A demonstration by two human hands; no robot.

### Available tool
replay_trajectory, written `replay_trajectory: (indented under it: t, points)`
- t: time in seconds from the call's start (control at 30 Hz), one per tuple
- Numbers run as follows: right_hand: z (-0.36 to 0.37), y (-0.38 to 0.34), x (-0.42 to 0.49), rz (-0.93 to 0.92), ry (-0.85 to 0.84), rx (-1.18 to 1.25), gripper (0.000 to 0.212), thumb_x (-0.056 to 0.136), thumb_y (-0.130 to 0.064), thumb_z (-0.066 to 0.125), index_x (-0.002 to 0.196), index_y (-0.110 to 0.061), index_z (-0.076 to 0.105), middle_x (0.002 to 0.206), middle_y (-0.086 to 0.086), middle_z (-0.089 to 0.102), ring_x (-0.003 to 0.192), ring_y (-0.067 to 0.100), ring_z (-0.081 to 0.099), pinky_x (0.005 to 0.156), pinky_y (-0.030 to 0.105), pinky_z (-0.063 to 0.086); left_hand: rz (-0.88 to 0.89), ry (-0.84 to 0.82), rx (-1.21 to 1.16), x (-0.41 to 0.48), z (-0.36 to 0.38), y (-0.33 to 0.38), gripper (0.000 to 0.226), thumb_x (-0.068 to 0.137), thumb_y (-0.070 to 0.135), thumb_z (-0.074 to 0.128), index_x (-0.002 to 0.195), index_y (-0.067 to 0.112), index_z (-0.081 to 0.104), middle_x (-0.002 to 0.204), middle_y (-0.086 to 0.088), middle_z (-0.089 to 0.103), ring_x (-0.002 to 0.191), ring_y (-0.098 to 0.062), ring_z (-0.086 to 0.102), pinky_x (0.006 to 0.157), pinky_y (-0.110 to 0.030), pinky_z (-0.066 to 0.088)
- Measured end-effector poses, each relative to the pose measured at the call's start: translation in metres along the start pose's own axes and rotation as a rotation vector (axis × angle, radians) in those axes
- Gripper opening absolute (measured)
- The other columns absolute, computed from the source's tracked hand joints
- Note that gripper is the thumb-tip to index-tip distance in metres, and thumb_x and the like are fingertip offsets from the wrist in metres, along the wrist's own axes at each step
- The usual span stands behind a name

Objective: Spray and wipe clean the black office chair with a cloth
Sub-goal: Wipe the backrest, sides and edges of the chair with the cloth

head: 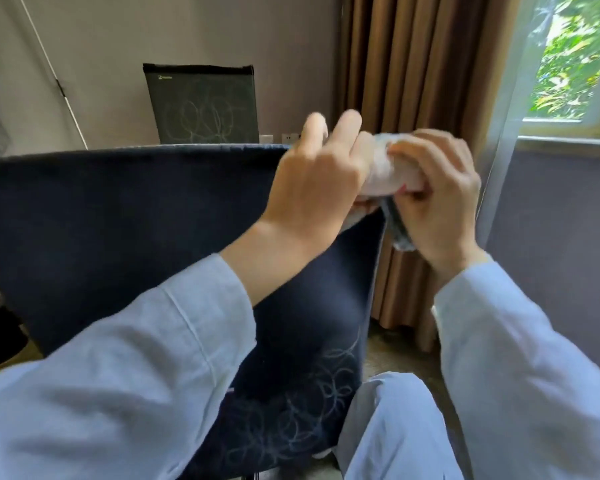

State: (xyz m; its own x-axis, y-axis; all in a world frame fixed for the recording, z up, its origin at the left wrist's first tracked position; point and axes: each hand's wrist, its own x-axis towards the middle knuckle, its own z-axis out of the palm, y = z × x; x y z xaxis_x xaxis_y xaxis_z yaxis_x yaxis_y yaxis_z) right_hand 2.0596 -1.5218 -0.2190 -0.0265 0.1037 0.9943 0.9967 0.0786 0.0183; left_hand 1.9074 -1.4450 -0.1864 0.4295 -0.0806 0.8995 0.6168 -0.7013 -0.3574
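Brown curtains [413,81] hang behind the black chair [118,220]. At its backrest's top right corner, my right hand [440,202] curls round the bunched cloth [385,168], which lies crosswise. My left hand [316,181] pinches its left end, two fingers lifted.

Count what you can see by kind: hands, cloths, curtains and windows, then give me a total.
Hands: 2, left hand and right hand
Cloths: 1, the cloth held between them
Curtains: 2, brown curtain and sheer curtain
Windows: 1, the window
Total: 6
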Motion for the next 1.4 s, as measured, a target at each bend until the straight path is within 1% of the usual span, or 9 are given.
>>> replay_trajectory:
  t: [0.2, 0.37, 0.5, 0.63, 0.73, 0.93, 1.17, 1.27, 1.4]
  points:
    - [0.005, 0.013, 0.015, 0.099, -0.136, 0.134, 0.035, 0.077, -0.012, 0.058, 0.109, -0.003, 0.065, 0.108, 0.009, 0.066, 0.1, 0.015, 0.059, 0.089, 0.016, 0.043, -0.09, -0.25, -0.028, 0.031, -0.007, 0.012, 0.028, 0.087, -0.006, 0.05, 0.112, 0.006, 0.055, 0.121, -0.011, 0.048, 0.102, -0.031, 0.045, 0.068, -0.027, 0.031]
    - [0.014, 0.018, -0.007, 0.146, -0.04, 0.169, 0.029, 0.078, -0.005, 0.068, 0.107, -0.003, 0.066, 0.113, 0.012, 0.063, 0.107, 0.025, 0.06, 0.093, 0.039, 0.05, -0.017, -0.093, 0.008, 0.007, 0.006, 0.014, 0.02, 0.07, -0.012, 0.065, 0.083, 0.004, 0.064, 0.09, -0.011, 0.061, 0.073, -0.031, 0.055, 0.051, -0.026, 0.029]
    - [0.022, 0.021, -0.035, 0.165, -0.02, 0.186, 0.027, 0.08, -0.008, 0.073, 0.105, -0.002, 0.066, 0.114, 0.015, 0.062, 0.109, 0.028, 0.059, 0.091, 0.046, 0.05, 0.081, -0.032, 0.06, -0.014, 0.024, 0.016, 0.014, 0.079, -0.001, 0.062, 0.087, 0.01, 0.066, 0.089, -0.004, 0.062, 0.069, -0.022, 0.055, 0.05, -0.024, 0.028]
    - [0.032, 0.026, -0.09, 0.237, -0.125, 0.229, 0.03, 0.079, -0.008, 0.073, 0.107, -0.001, 0.065, 0.115, 0.013, 0.06, 0.11, 0.026, 0.058, 0.093, 0.046, 0.049, 0.157, -0.048, 0.055, -0.057, 0.049, 0.031, 0.018, 0.09, 0.001, 0.051, 0.086, 0.011, 0.066, 0.083, -0.002, 0.059, 0.065, -0.019, 0.051, 0.047, -0.023, 0.027]
    - [0.041, 0.029, -0.134, 0.323, -0.161, 0.254, 0.029, 0.077, -0.007, 0.072, 0.105, -0.002, 0.065, 0.114, 0.011, 0.06, 0.109, 0.026, 0.058, 0.093, 0.046, 0.049, 0.196, -0.036, 0.033, -0.092, 0.068, 0.044, 0.03, 0.094, -0.001, 0.042, 0.083, 0.011, 0.067, 0.084, -0.001, 0.063, 0.062, -0.017, 0.052, 0.045, -0.022, 0.038]
    - [0.053, 0.014, -0.211, 0.449, -0.227, 0.234, 0.026, 0.079, -0.02, 0.066, 0.101, -0.006, 0.067, 0.116, 0.003, 0.061, 0.107, 0.018, 0.055, 0.096, 0.022, 0.042, 0.234, -0.059, -0.032, -0.163, 0.093, 0.061, 0.026, 0.095, 0.002, 0.051, 0.078, 0.015, 0.066, 0.081, 0.003, 0.062, 0.063, -0.015, 0.053, 0.047, -0.023, 0.047]
    - [0.058, 0.0, -0.278, 0.516, -0.417, 0.18, 0.035, 0.069, -0.007, 0.08, 0.096, -0.021, 0.063, 0.109, -0.006, 0.06, 0.098, 0.017, 0.054, 0.081, 0.033, 0.047, 0.241, -0.23, -0.124, -0.248, 0.108, 0.078, 0.023, 0.094, 0.0, 0.049, 0.103, 0.01, 0.068, 0.095, -0.001, 0.064, 0.07, -0.015, 0.055, 0.057, -0.024, 0.053]
    - [0.051, -0.003, -0.262, 0.498, -0.398, 0.234, 0.038, 0.07, -0.002, 0.081, 0.101, -0.018, 0.065, 0.112, -0.002, 0.06, 0.102, 0.022, 0.057, 0.084, 0.039, 0.05, 0.206, -0.237, -0.168, -0.234, 0.099, 0.075, 0.022, 0.094, 0.003, 0.05, 0.106, 0.009, 0.068, 0.095, -0.001, 0.064, 0.07, -0.015, 0.054, 0.058, -0.023, 0.051]
    - [0.029, -0.008, -0.176, 0.272, -0.193, 0.191, 0.034, 0.073, 0.006, 0.074, 0.104, -0.005, 0.069, 0.11, 0.011, 0.061, 0.105, 0.029, 0.056, 0.094, 0.034, 0.045, 0.098, -0.157, -0.177, -0.165, 0.064, 0.048, 0.02, 0.089, 0.003, 0.057, 0.104, 0.011, 0.068, 0.097, -0.002, 0.065, 0.074, -0.021, 0.058, 0.053, -0.028, 0.049]
